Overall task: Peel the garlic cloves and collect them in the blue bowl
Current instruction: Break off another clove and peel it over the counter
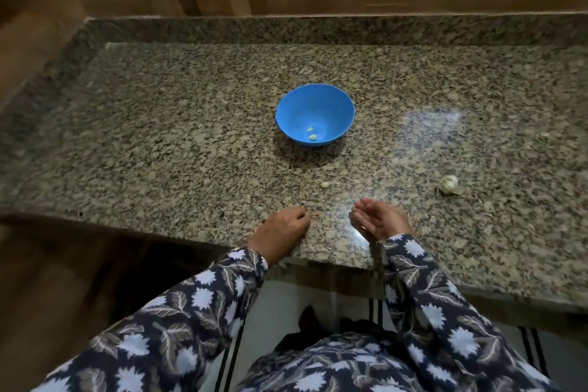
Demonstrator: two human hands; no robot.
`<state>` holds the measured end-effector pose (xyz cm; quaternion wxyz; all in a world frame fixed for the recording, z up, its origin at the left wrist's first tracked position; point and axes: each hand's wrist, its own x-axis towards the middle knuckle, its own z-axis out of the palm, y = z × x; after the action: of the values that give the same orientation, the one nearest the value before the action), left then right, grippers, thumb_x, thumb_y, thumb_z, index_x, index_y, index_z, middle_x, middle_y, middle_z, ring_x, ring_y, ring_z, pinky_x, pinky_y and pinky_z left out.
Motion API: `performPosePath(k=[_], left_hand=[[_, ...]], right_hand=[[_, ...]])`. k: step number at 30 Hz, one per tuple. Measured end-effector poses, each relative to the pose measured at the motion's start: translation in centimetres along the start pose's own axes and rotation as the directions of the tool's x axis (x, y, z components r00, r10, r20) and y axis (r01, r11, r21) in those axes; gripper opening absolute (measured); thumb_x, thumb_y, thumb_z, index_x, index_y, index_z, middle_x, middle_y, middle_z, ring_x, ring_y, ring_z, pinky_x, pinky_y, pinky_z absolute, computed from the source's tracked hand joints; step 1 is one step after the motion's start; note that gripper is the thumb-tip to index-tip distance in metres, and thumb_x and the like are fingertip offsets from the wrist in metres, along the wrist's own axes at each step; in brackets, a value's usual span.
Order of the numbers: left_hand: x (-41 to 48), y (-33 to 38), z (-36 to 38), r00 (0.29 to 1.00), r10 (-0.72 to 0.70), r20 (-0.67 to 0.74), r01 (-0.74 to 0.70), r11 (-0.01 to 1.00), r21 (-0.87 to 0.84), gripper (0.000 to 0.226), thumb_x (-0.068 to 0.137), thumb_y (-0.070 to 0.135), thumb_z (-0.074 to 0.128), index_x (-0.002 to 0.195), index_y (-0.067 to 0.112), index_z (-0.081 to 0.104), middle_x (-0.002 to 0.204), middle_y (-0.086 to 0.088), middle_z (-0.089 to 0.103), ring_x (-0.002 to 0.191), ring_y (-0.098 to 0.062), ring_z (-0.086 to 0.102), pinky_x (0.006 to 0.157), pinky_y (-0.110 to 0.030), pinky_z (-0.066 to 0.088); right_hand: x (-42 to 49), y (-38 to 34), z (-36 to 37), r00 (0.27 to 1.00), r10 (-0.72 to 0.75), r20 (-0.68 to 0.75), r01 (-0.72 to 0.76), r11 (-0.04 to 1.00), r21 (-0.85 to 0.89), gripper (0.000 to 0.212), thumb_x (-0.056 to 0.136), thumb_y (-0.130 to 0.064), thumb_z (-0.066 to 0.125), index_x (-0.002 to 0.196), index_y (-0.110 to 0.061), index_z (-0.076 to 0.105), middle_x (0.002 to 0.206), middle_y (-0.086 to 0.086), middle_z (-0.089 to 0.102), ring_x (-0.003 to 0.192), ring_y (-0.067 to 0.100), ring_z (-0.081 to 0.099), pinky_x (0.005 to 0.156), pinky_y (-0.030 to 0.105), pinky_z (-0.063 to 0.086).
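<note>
The left sleeve point(197, 302), dark with pale leaves and flowers, reaches up from the lower left to the front edge of the table point(159, 137), a speckled granite slab. The left hand point(280, 229) rests knuckles-up on the table just inside that edge, its fingers curled under toward the stone. Whether they pinch anything cannot be told, since the fingertips are hidden.

Farther back, near the middle of the table and well apart from both hands, stands the blue bowl point(342, 111), upright. Two peeled cloves point(313, 137) lie in its bottom on the near side, close to one another.

Between the bowl and the hands a single pale clove point(324, 184) lies on the bare stone, nearer the hands than the bowl.

The right hand point(381, 219) is held just over the table, beside the left with a gap between them. Its palm is turned up and leftward and its fingers are loosely cupped; I see nothing gripped in it.

To the right of that hand, a little farther back, a white garlic bulb point(448, 184) sits on the table, apart from everything else.
</note>
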<state>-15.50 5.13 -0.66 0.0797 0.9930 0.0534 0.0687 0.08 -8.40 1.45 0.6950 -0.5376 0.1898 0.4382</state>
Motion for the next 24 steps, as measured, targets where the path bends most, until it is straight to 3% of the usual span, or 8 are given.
performPosePath(k=[2,4,6,7,9,13,18,24], left_hand=[[0.0,0.9,-1.0,0.936,-0.353,0.02,0.353,0.932,-0.087,0.006,0.082,0.007,0.069,0.087,0.011,0.068,0.087,0.001,0.063,0.069,-0.006,0.051,0.054,-0.011,0.042],[-0.4,0.8,-1.9,0.65,-0.742,0.165,0.719,0.53,-0.449,0.011,0.087,0.007,0.062,0.095,0.007,0.07,0.092,0.003,0.063,0.073,-0.005,0.056,0.059,-0.008,0.043],[-1.2,-0.6,-2.7,0.409,-0.772,0.487,0.599,-0.175,-0.781,0.01,0.084,-0.002,0.063,0.093,-0.004,0.067,0.092,-0.008,0.068,0.072,-0.011,0.065,0.06,-0.015,0.054],[-1.9,-1.1,-3.2,0.393,-0.695,0.601,0.404,-0.457,-0.792,0.012,0.085,-0.005,0.06,0.095,-0.008,0.064,0.093,-0.014,0.068,0.075,-0.015,0.067,0.061,-0.019,0.056],[-3.6,-1.5,-3.9,0.37,-0.633,0.68,0.084,-0.706,-0.703,0.016,0.088,-0.006,0.052,0.1,-0.011,0.062,0.096,-0.017,0.067,0.083,-0.018,0.067,0.062,-0.02,0.057],[-8.3,-1.3,-5.2,0.291,-0.654,0.698,-0.262,-0.756,-0.599,0.032,0.09,-0.008,0.047,0.068,-0.007,0.07,0.068,-0.015,0.07,0.058,-0.015,0.069,0.055,-0.02,0.056],[-17.1,-2.3,-6.2,0.15,-0.715,0.683,-0.569,-0.627,-0.532,0.02,0.087,-0.005,0.054,0.075,-0.008,0.07,0.075,-0.017,0.07,0.062,-0.018,0.07,0.053,-0.023,0.056],[-29.8,-4.8,-6.7,-0.003,-0.766,0.642,-0.717,-0.446,-0.535,0.012,0.085,-0.004,0.055,0.091,-0.005,0.065,0.079,-0.014,0.071,0.07,-0.018,0.07,0.055,-0.022,0.056]], right_hand=[[-0.1,0.1,0.8,0.997,0.061,0.045,-0.059,0.997,-0.046,0.018,0.089,0.007,0.043,0.078,0.005,0.057,0.084,0.02,0.061,0.068,0.022,0.065,0.053,0.022,0.056],[-0.5,0.5,1.7,0.986,0.133,0.101,-0.124,0.988,-0.094,0.018,0.089,0.007,0.043,0.078,0.005,0.057,0.082,0.019,0.061,0.073,0.024,0.062,0.052,0.023,0.056],[-0.8,1.2,3.0,0.967,0.204,0.151,-0.179,0.97,-0.163,0.017,0.089,0.007,0.044,0.079,0.005,0.057,0.081,0.018,0.062,0.073,0.024,0.062,0.051,0.023,0.055],[-0.9,1.6,3.9,0.956,0.232,0.18,-0.196,0.96,-0.199,0.017,0.089,0.008,0.044,0.08,0.005,0.058,0.082,0.018,0.062,0.07,0.023,0.063,0.05,0.023,0.056],[-1.1,2.7,5.8,0.927,0.286,0.244,-0.222,0.94,-0.258,0.015,0.089,0.009,0.044,0.083,0.006,0.058,0.083,0.019,0.062,0.059,0.021,0.067,0.049,0.022,0.055],[-2.3,6.6,10.6,0.859,0.396,0.324,-0.271,0.889,-0.368,0.017,0.09,0.008,0.041,0.083,0.004,0.056,0.08,0.017,0.063,0.05,0.015,0.066,0.05,0.022,0.055],[-5.5,14.2,16.5,0.743,0.539,0.396,-0.297,0.796,-0.527,0.019,0.091,0.007,0.036,0.086,0.005,0.054,0.062,0.011,0.067,0.047,0.014,0.065,0.048,0.019,0.054],[-10.2,25.0,22.5,0.68,0.631,0.373,-0.278,0.693,-0.666,0.025,0.095,0.002,0.038,0.111,0.015,0.052,0.124,0.028,0.052,0.105,0.033,0.061,0.086,0.034,0.047]])
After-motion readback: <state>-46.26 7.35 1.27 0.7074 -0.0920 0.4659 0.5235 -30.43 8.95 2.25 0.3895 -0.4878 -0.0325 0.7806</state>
